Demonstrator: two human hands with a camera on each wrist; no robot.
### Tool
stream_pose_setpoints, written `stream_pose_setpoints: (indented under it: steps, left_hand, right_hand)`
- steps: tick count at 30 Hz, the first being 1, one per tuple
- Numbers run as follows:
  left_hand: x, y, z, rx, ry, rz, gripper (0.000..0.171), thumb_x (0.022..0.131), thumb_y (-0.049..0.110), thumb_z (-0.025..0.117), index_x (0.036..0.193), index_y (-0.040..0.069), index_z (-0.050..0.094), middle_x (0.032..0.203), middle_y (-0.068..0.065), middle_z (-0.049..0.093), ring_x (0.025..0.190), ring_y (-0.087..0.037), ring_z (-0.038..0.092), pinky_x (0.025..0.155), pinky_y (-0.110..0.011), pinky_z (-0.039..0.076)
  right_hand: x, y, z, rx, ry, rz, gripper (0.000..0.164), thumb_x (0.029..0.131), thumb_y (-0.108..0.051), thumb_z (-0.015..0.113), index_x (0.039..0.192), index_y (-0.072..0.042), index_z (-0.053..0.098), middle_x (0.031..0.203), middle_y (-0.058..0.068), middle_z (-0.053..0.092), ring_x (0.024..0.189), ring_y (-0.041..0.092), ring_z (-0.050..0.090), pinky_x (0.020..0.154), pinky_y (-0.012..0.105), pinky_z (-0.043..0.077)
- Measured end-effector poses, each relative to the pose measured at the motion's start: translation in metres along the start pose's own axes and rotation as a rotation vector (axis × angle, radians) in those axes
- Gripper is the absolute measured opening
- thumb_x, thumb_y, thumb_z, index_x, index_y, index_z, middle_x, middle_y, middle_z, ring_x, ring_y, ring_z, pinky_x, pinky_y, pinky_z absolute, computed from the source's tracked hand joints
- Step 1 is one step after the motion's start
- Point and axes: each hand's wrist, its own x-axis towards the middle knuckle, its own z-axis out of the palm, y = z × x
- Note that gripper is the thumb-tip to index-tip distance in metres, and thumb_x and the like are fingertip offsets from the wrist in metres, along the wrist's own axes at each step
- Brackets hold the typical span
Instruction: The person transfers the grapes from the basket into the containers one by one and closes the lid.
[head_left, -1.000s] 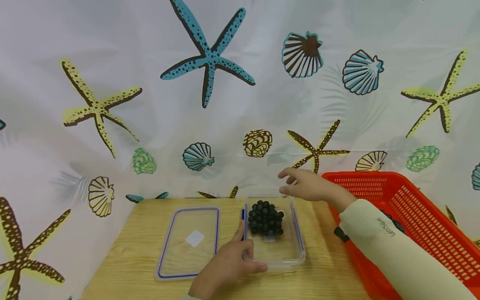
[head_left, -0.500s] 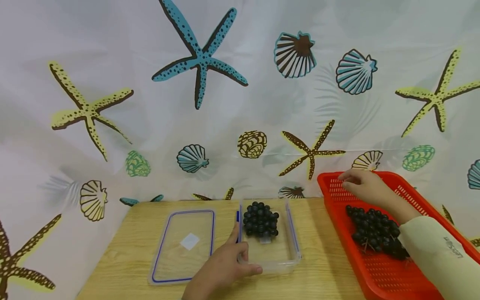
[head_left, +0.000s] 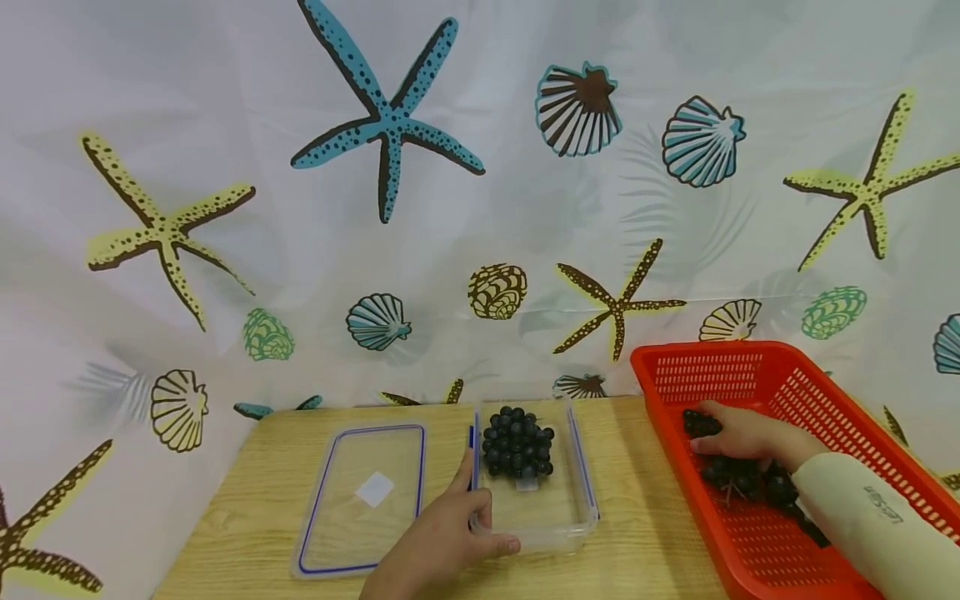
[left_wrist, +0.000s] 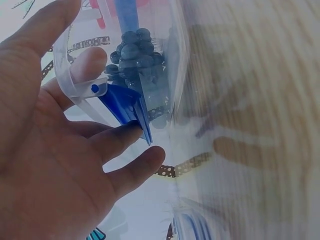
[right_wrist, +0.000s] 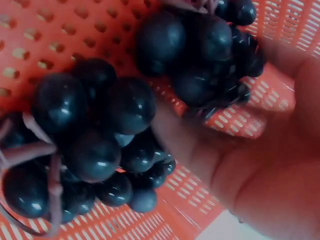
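The right hand (head_left: 738,433) reaches into the basket (head_left: 686,487), fingers bent around one bunch (right_wrist: 187,55); blur and overlap hide whether they pinch it. Another bunch (right_wrist: 90,135) lies just beside it. The basket's near end is cut off. The left hand (head_left: 453,533), fingers spread, touches the box's (head_left: 585,471) near corner, hiding the lid's (head_left: 352,533) closest corner. Boxed grapes (head_left: 517,442) sit ahead of its thumb, leaving room between. Table (head_left: 637,492) separates box and basket.

By the wood-grain table (head_left: 633,492) 3 things are borne: a blue-edged lid (head_left: 375,489), a clear container (head_left: 536,535) near it and, rightmost, a red basket (head_left: 708,379).
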Motion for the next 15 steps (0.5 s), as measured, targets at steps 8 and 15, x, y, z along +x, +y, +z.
stream_pose_setpoints:
  steps: [8, 15]
  left_hand:
    - [-0.001, 0.003, -0.001, -0.005, -0.002, 0.002, 0.044, 0.086, 0.046, 0.080, 0.077, 0.011, 0.054, 0.165, -0.022, -0.009, 0.060, -0.021, 0.048, 0.057, -0.035, 0.042]
    - [-0.002, 0.003, 0.000, -0.010, -0.004, 0.008, 0.045, 0.086, 0.047, 0.079, 0.077, 0.011, 0.054, 0.165, -0.024, -0.009, 0.060, -0.020, 0.047, 0.059, -0.035, 0.042]
  right_hand:
    - [-0.012, -0.027, -0.001, -0.002, -0.056, -0.016, 0.088, 0.088, -0.036, 0.079, 0.157, -0.007, 0.033, 0.147, 0.028, 0.045, 0.125, 0.044, 0.051, 0.100, 0.066, 0.039]
    - [-0.015, -0.040, 0.001, 0.072, -0.016, -0.141, 0.018, 0.090, -0.012, 0.074, 0.102, -0.012, 0.062, 0.096, 0.004, 0.060, 0.087, 0.021, 0.056, 0.078, 0.042, 0.048]
